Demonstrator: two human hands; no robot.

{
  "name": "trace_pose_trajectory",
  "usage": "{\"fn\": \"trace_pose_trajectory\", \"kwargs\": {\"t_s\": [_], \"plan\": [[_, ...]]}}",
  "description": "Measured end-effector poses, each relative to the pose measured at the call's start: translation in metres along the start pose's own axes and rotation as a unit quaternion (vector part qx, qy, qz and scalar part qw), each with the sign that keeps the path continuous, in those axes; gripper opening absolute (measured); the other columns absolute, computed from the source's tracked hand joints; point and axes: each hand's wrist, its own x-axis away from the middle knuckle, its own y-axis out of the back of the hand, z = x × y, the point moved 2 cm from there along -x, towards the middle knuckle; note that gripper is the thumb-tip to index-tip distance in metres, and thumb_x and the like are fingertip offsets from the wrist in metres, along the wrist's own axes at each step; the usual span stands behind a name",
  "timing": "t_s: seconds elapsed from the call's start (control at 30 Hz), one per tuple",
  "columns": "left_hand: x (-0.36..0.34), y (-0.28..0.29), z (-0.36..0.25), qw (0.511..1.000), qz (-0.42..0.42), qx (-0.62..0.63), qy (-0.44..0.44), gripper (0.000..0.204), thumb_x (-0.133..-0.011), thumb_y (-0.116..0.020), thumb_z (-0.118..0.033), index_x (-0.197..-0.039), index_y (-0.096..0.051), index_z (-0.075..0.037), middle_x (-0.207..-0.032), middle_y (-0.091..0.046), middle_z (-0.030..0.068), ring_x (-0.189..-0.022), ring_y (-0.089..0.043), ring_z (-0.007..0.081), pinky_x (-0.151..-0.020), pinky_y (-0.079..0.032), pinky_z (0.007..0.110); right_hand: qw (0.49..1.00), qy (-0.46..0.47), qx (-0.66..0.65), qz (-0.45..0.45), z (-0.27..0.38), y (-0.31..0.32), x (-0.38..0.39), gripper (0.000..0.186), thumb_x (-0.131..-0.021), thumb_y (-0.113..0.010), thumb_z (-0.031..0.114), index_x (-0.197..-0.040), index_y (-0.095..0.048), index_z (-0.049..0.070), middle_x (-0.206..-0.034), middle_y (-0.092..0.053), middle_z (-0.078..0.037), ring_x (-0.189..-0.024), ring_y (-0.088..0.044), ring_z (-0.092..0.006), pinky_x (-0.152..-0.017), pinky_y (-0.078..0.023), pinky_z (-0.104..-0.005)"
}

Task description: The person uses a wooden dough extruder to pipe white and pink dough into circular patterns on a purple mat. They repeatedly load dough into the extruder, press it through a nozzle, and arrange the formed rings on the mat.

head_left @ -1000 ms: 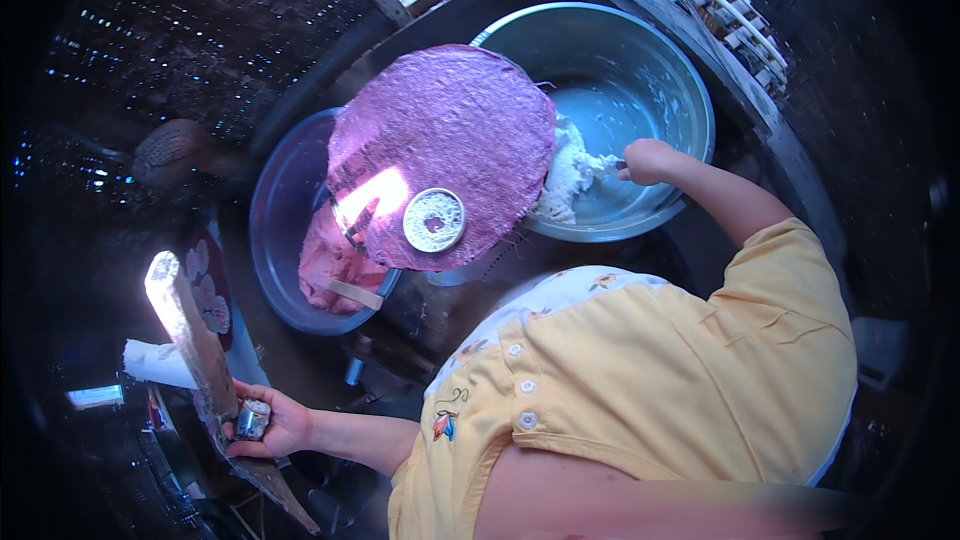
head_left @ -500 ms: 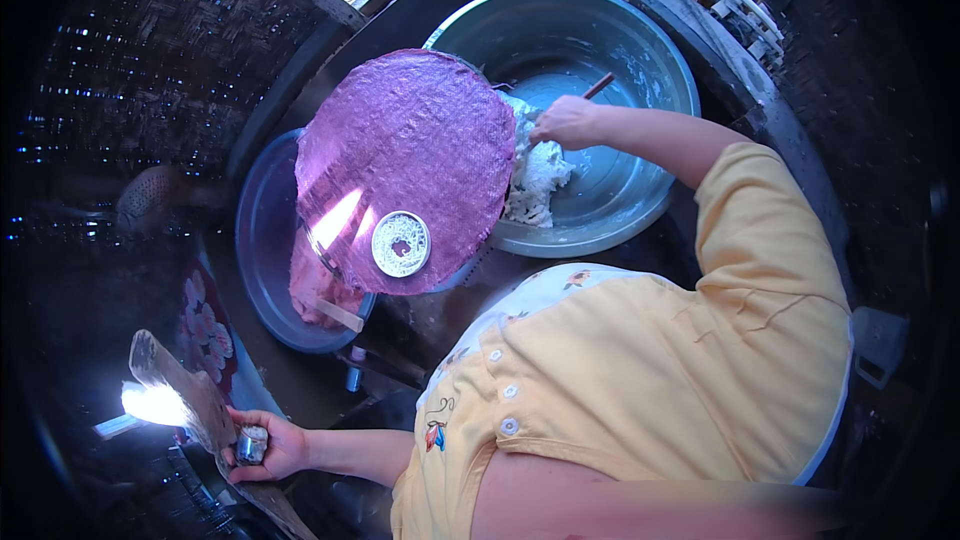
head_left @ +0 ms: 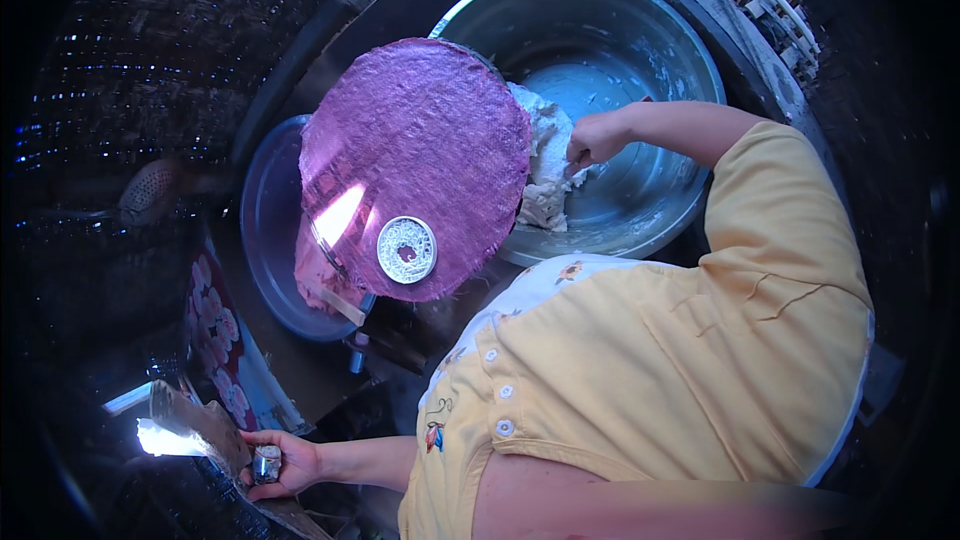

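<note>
My right hand (head_left: 600,137) is over the large metal basin (head_left: 680,60), fingers closed and pointing down at a lump of white dough (head_left: 545,155). The end of a brown stick-like handle (head_left: 647,99) pokes out behind the wrist; whatever is at its other end is hidden. At the lower left, my left hand (head_left: 288,464) closes around a small shiny metal cylinder (head_left: 267,464) with pale stuff on it. That hand is against a brown wooden board (head_left: 215,428), which is partly in bright light. Its fingertips are partly hidden.
Overlapping the basin is a round purple woven cover (head_left: 420,140) with a white-crusted round lid (head_left: 407,249) on it. Under its left side sits a plastic tub (head_left: 262,270) with pink dough (head_left: 325,278) and a flat stick (head_left: 342,307). A perforated skimmer (head_left: 150,190) hangs at left.
My right hand has moved slightly right and down, and less of the brown handle shows. My left hand and the wooden board have shifted slightly down. The view has also shifted a little.
</note>
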Motion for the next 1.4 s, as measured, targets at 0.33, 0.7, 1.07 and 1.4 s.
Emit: {"fn": "trace_pose_trajectory", "kwargs": {"t_s": [0.33, 0.7, 1.07, 1.4], "plan": [[0.005, -0.013, 0.006, 1.000, -0.019, 0.000, -0.008, 0.023, -0.078, -0.070, -0.033, -0.078, -0.068, -0.010, -0.106, -0.064, 0.0075, -0.108, -0.055, 0.0227, -0.100, -0.041, 0.045, 0.995, -0.044, 0.081, -0.026, -0.016, 0.006, 0.015, 0.024, -0.086, -0.058, 0.031, -0.087, -0.069, 0.010, -0.081, -0.066, -0.014, -0.074, -0.061, -0.0328, -0.067, -0.047, -0.0412], [0.015, -0.019, -0.003, 1.000, -0.011, -0.021, 0.017, 0.024, -0.077, -0.070, -0.031, -0.083, -0.064, -0.009, -0.103, -0.063, 0.0069, -0.107, -0.055, 0.0271, -0.099, -0.040, 0.050, 0.974, -0.140, -0.168, 0.053, -0.008, -0.031, -0.003, 0.038, -0.090, -0.054, 0.039, -0.087, -0.064, 0.003, -0.066, -0.059, -0.007, -0.056, -0.056, -0.0162, -0.048, -0.046, -0.0336], [0.004, -0.022, -0.026, 0.973, 0.174, 0.029, 0.148, 0.032, -0.075, -0.068, -0.038, -0.083, -0.054, -0.010, -0.095, -0.044, 0.0071, -0.097, -0.042, 0.0246, -0.092, -0.031, 0.043, 0.959, -0.171, -0.214, 0.076, 0.054, 0.050, 0.094, 0.028, -0.082, -0.067, 0.031, -0.094, -0.070, 0.006, -0.059, -0.056, -0.001, -0.045, -0.048, -0.0090, -0.042, -0.039, -0.0255], [0.049, -0.078, 0.071, 0.813, 0.365, -0.425, 0.157, 0.031, -0.073, -0.066, -0.004, -0.102, -0.056, -0.002, -0.093, -0.060, 0.0046, -0.079, -0.058, 0.0123, -0.069, -0.048, 0.025, 0.879, 0.208, -0.425, -0.065, 0.204, 0.094, 0.090, 0.044, -0.088, -0.061, 0.030, -0.112, -0.059, -0.007, -0.062, -0.047, 0.003, -0.048, -0.038, -0.0013, -0.041, -0.027, -0.0182]]}}
